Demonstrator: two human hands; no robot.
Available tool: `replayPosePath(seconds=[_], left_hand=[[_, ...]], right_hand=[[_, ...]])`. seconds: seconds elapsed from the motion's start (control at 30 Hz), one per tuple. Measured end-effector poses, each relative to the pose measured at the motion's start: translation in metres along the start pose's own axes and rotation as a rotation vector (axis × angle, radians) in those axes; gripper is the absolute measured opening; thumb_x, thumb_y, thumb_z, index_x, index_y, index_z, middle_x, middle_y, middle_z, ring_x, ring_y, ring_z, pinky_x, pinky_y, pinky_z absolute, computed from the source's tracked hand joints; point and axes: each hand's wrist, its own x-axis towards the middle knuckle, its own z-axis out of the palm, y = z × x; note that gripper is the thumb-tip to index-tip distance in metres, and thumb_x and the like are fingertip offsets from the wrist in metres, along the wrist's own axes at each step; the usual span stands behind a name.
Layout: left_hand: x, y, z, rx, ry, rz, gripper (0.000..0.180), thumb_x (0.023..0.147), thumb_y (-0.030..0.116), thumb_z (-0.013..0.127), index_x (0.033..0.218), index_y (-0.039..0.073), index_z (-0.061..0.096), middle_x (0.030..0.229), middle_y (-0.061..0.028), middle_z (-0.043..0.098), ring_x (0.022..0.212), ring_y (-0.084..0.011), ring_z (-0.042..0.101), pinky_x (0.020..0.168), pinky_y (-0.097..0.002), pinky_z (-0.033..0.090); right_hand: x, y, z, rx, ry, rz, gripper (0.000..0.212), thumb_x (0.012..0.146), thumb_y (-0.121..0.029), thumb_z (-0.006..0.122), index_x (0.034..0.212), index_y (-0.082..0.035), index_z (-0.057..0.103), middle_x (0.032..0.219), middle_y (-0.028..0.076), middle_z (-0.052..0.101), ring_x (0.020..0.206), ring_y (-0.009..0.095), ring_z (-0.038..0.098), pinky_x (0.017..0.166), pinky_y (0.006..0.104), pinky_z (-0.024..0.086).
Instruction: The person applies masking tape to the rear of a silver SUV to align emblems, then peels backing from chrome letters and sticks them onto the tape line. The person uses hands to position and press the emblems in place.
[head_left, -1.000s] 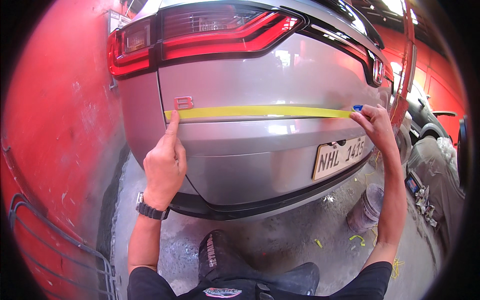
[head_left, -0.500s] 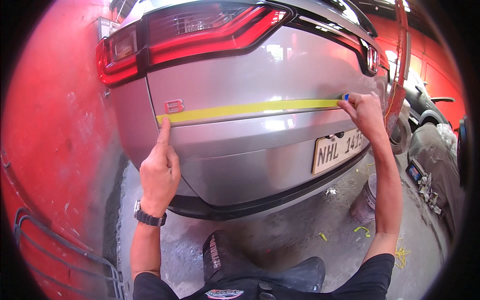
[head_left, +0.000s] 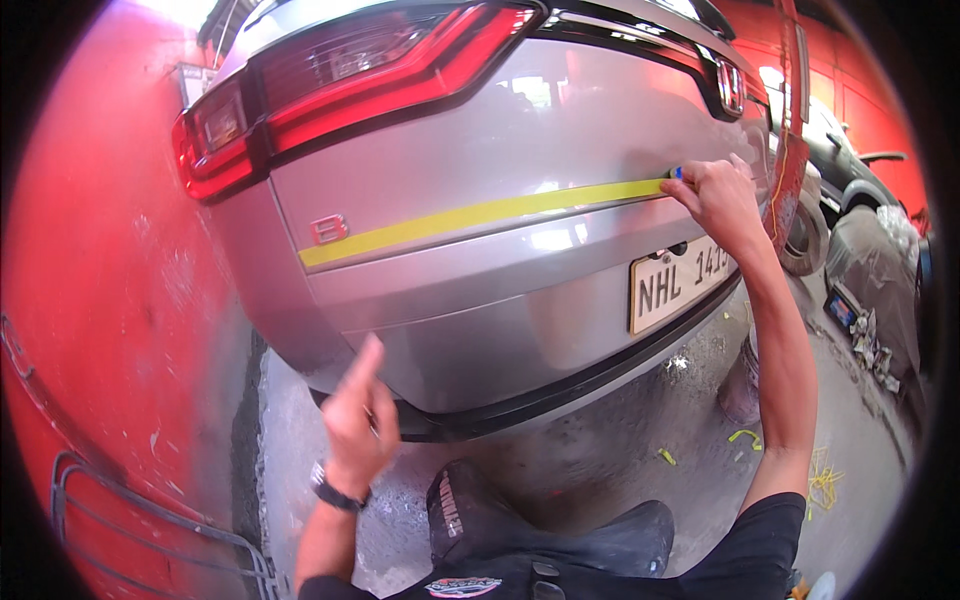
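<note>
A strip of yellow masking tape (head_left: 480,212) runs along the crease of a silver car's tailgate (head_left: 430,170), just below a small letter badge (head_left: 329,229). At the strip's right end my right hand (head_left: 722,200) pinches the tape roll, mostly hidden by my fingers; a bit of blue shows at the fingertips. Apart from the car, my left hand (head_left: 362,430) is in front of the lower bumper, slightly blurred. Its index finger points up and the others are loosely curled, with nothing seen in them. A dark watch (head_left: 340,490) is on that wrist.
The red tail light (head_left: 370,90) is above the tape, and a licence plate (head_left: 675,285) is below its right end. On the floor are a bucket (head_left: 740,385) and yellow tape scraps (head_left: 667,457). A red wall (head_left: 110,250) stands at left, a metal frame (head_left: 150,515) beside it.
My left index finger has come off the tape's left end, and that hand has dropped down toward me. My right hand still holds the roll at the right end. The view has shifted slightly.
</note>
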Motion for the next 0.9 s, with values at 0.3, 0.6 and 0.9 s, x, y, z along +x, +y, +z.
replayPosePath(seconds=[0.3,0.6,0.9], left_hand=[[-0.231,-0.002,0.123,-0.489,-0.947,-0.506,0.041,0.104,0.026,0.053,0.139,0.007,0.062,0.080,-0.0201,0.069,0.071,-0.0328,0.069,0.071,-0.0445,0.054],[-0.154,0.043,0.085,-0.500,-1.388,-0.673,0.046,0.104,0.036,0.053,0.132,0.001,0.065,0.117,-0.0214,0.073,0.107,-0.0363,0.072,0.095,-0.0443,0.055],[-0.149,0.094,0.016,-0.322,-1.210,-0.971,0.035,0.101,0.035,0.056,0.103,0.007,0.077,0.101,-0.0179,0.076,0.097,-0.0334,0.074,0.088,-0.0429,0.056]], right_hand=[[-0.006,-0.008,0.021,-0.055,0.077,0.018,0.030,0.096,-0.034,0.068,0.085,-0.007,0.073,0.077,0.017,0.070,0.080,0.037,0.069,0.109,0.0584,0.040],[-0.015,-0.025,0.020,-0.084,0.047,0.094,0.030,0.098,-0.032,0.068,0.081,-0.007,0.066,0.071,0.013,0.066,0.069,0.032,0.066,0.114,0.0571,0.037],[-0.009,-0.025,0.025,-0.093,-0.013,0.086,0.026,0.092,-0.034,0.074,0.077,-0.014,0.068,0.065,0.007,0.066,0.064,0.025,0.067,0.112,0.0689,0.033]])
